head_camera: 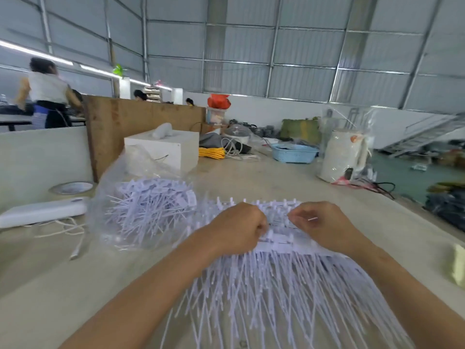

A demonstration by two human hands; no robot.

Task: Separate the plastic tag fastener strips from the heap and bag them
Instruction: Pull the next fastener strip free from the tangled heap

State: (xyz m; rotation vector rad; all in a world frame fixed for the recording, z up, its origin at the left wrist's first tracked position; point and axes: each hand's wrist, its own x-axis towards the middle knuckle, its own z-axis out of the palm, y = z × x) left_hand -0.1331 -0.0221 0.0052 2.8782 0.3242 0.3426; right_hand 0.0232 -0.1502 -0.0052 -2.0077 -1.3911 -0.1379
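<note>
Table: bore all items listed. Heap: lay nearest the camera, between and under both forearms; joined heads ran left-right in a band at the hands, loose tails fanned toward the camera. Bag: clear, lay left of heap and beyond left hand, mouth toward heap; held separated strips, heads at far side, tails pointing near-left. Left hand: fingers curled, gripped heap's head band at its left end. Right hand: fingers curled, pinched head band at its right end. Hands near, not touching.
</note>
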